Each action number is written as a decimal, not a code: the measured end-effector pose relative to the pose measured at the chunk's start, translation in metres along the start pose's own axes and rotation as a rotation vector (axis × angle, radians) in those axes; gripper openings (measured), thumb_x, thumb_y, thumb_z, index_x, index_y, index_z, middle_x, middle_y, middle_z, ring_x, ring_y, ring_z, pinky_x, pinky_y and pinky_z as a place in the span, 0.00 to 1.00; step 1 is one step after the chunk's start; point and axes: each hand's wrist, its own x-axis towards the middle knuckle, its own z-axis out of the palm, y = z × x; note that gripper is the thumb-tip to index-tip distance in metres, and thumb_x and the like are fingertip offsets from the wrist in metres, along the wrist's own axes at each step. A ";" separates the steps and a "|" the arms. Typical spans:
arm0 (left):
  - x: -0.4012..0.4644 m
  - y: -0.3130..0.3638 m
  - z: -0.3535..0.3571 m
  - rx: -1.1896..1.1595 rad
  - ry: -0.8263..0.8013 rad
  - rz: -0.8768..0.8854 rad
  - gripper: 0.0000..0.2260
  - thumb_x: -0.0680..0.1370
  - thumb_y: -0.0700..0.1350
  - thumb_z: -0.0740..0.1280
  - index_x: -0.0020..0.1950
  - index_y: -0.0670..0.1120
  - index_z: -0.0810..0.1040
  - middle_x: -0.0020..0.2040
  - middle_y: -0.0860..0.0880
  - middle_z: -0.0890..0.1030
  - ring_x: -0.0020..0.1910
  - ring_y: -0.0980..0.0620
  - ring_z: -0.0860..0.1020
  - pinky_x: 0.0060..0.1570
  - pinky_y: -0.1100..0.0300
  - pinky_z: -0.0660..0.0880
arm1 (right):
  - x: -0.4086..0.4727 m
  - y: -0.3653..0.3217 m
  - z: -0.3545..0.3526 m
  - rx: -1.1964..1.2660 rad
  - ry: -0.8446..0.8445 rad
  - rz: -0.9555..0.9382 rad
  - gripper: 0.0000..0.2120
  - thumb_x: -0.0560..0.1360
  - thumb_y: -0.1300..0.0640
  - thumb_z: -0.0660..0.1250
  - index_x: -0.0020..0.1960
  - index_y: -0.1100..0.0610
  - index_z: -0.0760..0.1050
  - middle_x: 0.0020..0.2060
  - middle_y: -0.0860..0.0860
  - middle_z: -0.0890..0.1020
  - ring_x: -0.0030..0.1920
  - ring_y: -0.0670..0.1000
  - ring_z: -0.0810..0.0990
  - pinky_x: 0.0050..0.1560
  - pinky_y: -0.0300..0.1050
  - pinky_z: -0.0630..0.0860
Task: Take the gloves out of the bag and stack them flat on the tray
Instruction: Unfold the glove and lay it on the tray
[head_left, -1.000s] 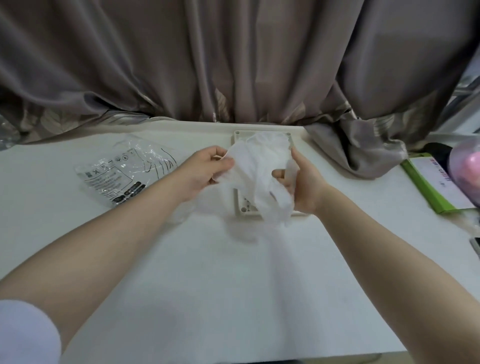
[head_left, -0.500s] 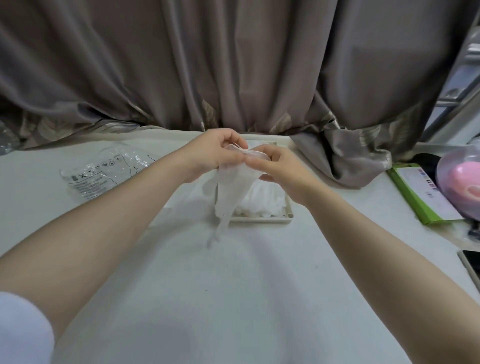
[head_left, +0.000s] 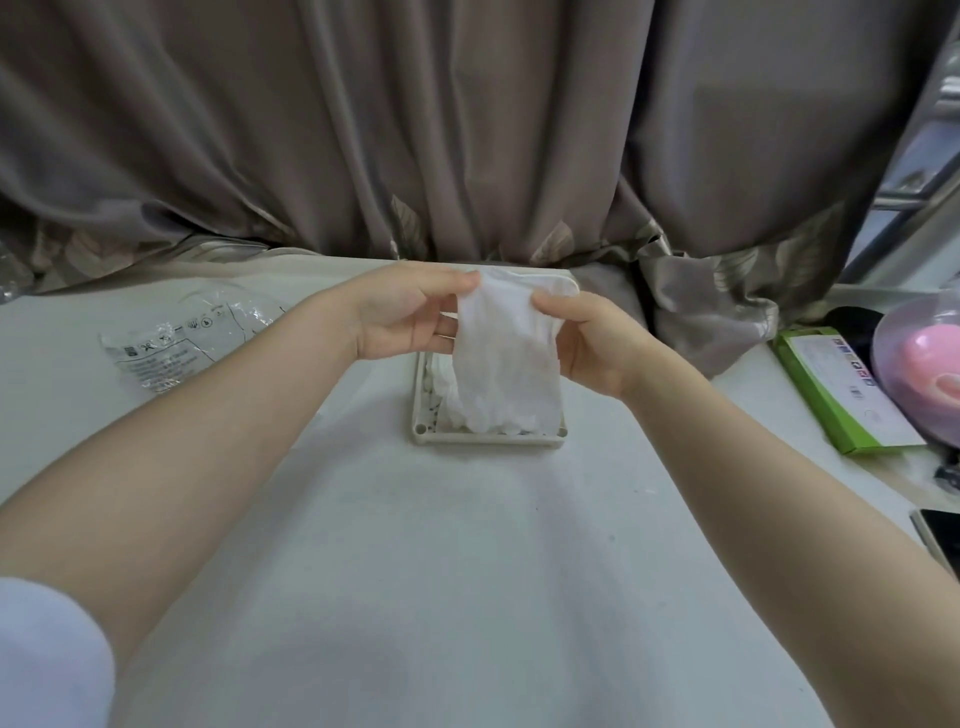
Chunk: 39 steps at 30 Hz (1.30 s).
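Glove (head_left: 506, 358): hung by its cuff, so it drapes flat.
Left hand (head_left: 410, 317): grip pinching one cuff corner.
Right hand (head_left: 592, 340): pinching the other.
Tray (head_left: 488, 440): directly beneath, on the bench (head_left: 467, 571).
Bag (head_left: 176, 338): far left.

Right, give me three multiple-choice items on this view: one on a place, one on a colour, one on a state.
1. Where does the clear plastic bag lie?
A. on the table, left of the tray
B. inside the tray
C. on the green box

2. What colour is the box at the right edge of the table?
A. red
B. green
C. black

3. How is the white glove held?
A. lying untouched on the table
B. by the left hand alone
C. pinched at its top by both hands, hanging over the tray

Answers: 1 A, the bag lies flat on the table, left of the tray. 2 B, its sides are bright green. 3 C, the left hand and right hand each pinch a top corner.
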 end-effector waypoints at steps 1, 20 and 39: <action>0.003 -0.001 0.001 -0.016 0.014 -0.010 0.10 0.81 0.45 0.58 0.55 0.44 0.78 0.48 0.47 0.82 0.42 0.49 0.81 0.46 0.56 0.81 | 0.003 0.000 -0.001 -0.007 0.018 -0.012 0.27 0.70 0.58 0.69 0.66 0.67 0.70 0.61 0.63 0.74 0.56 0.59 0.73 0.61 0.57 0.69; 0.156 -0.038 -0.052 0.250 0.535 -0.021 0.09 0.76 0.35 0.65 0.39 0.46 0.70 0.34 0.48 0.73 0.26 0.55 0.71 0.29 0.64 0.71 | 0.145 0.033 -0.050 -0.401 0.549 -0.019 0.14 0.74 0.69 0.62 0.46 0.51 0.63 0.36 0.50 0.70 0.36 0.53 0.72 0.37 0.46 0.71; 0.189 -0.089 -0.072 1.451 0.334 -0.165 0.24 0.81 0.57 0.52 0.76 0.60 0.51 0.77 0.50 0.36 0.75 0.42 0.37 0.72 0.45 0.41 | 0.133 0.095 -0.046 -1.530 -0.034 0.049 0.60 0.65 0.28 0.65 0.77 0.56 0.32 0.76 0.51 0.34 0.76 0.50 0.34 0.75 0.52 0.35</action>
